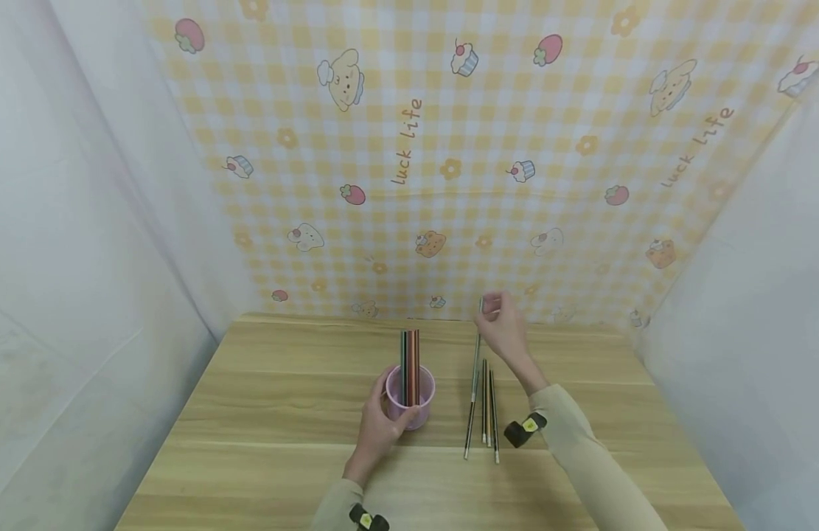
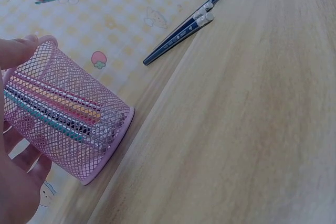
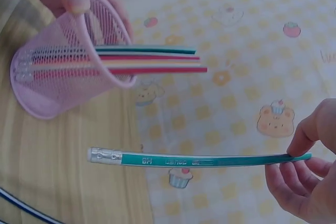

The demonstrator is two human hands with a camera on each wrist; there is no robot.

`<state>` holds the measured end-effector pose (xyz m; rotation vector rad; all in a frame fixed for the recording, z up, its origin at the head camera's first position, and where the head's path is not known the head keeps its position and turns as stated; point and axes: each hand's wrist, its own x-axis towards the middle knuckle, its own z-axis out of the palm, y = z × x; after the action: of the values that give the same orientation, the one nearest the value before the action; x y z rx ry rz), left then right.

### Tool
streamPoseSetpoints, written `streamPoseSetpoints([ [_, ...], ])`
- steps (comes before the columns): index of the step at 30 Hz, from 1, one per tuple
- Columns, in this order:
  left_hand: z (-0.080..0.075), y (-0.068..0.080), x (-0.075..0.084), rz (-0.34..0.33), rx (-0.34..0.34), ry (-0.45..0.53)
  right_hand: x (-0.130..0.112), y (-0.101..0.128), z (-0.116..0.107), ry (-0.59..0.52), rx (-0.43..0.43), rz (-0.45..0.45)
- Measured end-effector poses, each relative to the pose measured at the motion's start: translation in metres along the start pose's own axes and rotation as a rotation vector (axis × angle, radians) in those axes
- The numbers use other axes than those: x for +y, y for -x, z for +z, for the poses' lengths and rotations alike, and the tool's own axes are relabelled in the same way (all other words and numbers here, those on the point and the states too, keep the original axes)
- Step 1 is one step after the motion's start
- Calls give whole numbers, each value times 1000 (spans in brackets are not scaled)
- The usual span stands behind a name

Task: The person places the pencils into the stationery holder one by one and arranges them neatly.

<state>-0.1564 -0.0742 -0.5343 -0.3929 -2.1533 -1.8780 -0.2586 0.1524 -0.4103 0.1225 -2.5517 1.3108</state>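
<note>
The right hand (image 1: 504,330) pinches the green pencil (image 3: 202,159) by its tip, right of the pink mesh cup (image 1: 410,396) the left hand (image 1: 377,433) grips; best lowered eraser-first among the cup's upright pencils (image 1: 410,366).

Head view high—wrists close, sharing cup (image 1: 410,398)
</note>
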Motion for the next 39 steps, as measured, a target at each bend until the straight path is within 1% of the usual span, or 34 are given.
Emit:
streamPoseSetpoints([
  [7,0,0,-1,17,4,-13,-20,1,5,-112,55,-73],
  [11,0,0,-1,-17,3,-4,-28,2,9,-182,85,-119],
  [12,1,0,-6,-20,8,-5,-34,4,9,-202,85,-130],
  [14,2,0,-14,-32,15,-14,-45,8,8,-236,88,-169],
  [18,2,-1,-16,-25,22,-15,-65,17,7,-285,72,-264],
  [19,1,0,-12,-29,16,-12,-66,17,9,-292,66,-285],
  [21,0,0,-4,-28,5,0,-65,18,14,-318,50,-306],
  [25,0,0,-3,-38,-8,-9,-63,21,24,-361,28,-326],
  [29,0,-1,-4,-37,-6,-12,-59,21,36,-375,28,-373],
  [34,0,-1,-5,-17,-3,-7,-37,16,57,-332,45,-412],
  [36,0,-1,-4,-7,-3,-7,-27,14,65,-301,48,-405],
  [39,0,-1,-4,-4,-3,-8,-18,15,73,-264,43,-386],
])
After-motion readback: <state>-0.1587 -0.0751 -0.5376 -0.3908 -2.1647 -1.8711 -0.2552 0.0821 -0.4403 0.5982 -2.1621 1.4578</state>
